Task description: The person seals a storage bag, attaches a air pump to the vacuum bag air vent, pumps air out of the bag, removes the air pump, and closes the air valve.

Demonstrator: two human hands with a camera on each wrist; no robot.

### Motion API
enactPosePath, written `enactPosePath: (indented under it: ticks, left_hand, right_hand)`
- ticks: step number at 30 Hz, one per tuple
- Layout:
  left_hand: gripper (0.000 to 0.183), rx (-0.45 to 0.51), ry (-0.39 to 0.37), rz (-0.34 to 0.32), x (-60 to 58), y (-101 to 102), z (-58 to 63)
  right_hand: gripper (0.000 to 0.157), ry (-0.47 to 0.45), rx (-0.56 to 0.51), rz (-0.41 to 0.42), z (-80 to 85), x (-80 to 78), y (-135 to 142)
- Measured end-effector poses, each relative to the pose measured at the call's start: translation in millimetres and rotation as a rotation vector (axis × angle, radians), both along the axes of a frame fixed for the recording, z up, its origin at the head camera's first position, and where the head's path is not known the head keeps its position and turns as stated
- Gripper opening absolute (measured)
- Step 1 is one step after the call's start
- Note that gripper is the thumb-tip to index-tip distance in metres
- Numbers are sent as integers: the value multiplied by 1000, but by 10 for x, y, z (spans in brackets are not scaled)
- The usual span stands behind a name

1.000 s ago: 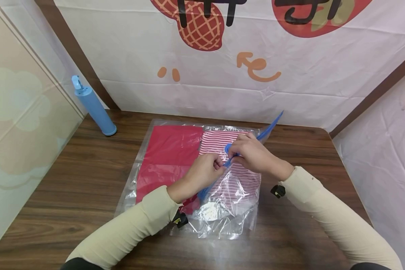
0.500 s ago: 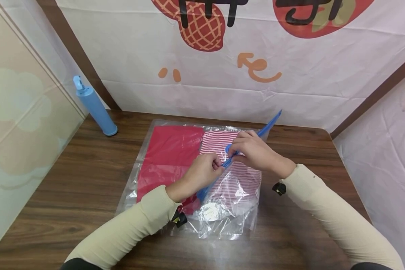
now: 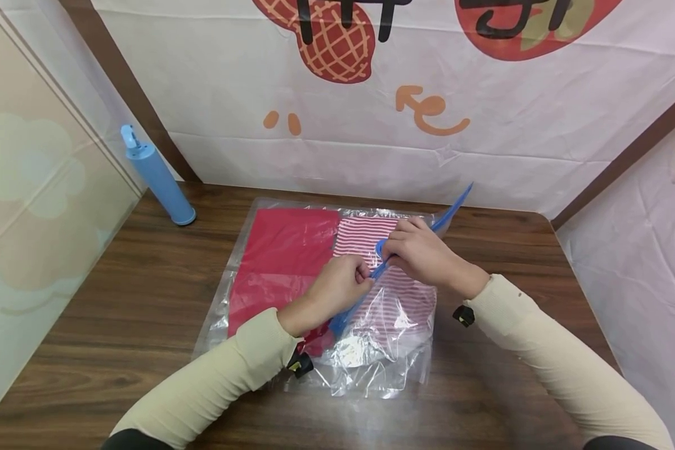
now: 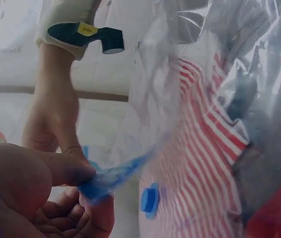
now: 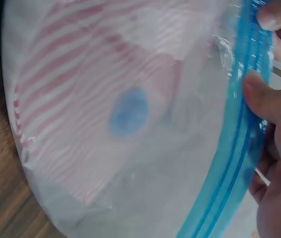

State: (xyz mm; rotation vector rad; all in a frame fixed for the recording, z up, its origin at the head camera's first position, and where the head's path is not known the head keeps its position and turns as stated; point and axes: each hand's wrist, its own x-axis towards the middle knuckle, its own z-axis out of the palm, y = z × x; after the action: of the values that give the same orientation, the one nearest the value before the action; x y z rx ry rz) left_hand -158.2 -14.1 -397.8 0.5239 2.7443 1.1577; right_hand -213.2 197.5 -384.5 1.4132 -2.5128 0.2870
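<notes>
A clear vacuum storage bag (image 3: pixel 365 380) lies on the table, with a red cloth (image 3: pixel 292 247) and a red-and-white striped garment (image 3: pixel 357 239) inside. Its blue zip strip (image 3: pixel 449 215) is lifted and runs diagonally over the bag. My left hand (image 3: pixel 333 286) pinches the strip near its middle, thumb and finger on either side in the left wrist view. Just beyond it along the strip, my right hand (image 3: pixel 422 251) pinches too, with the thumb (image 5: pixel 259 96) on the strip in the right wrist view. The round blue valve (image 4: pixel 149 200) sits over the striped garment.
A light-blue hand pump (image 3: pixel 160 181) stands at the table's back left corner. Behind the wooden table (image 3: pixel 107 294) hangs a printed white cloth (image 3: pixel 343 156), with more sheeting on both sides. The strip's far end points up toward the back cloth.
Both hands keep hold of the strip in nearly the same place. My right hand's fingers have shifted slightly and drawn in closer around it. The pump has not moved.
</notes>
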Motion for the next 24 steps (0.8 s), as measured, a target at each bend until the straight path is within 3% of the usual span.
enactPosePath:
  ticks: [11,18,24]
  left_hand:
    - [8,-10,-35,-23,-31,21,6]
    - [8,107,33,-20,-118,133,-50]
    - [7,110,65,11,-137,172,-65]
  right_hand:
    - [12,-85,-9,-28,65,-58,96]
    - [15,-83,-33,-8,53,-54,76]
    - [17,-9,-21,-9,-8,-46,61]
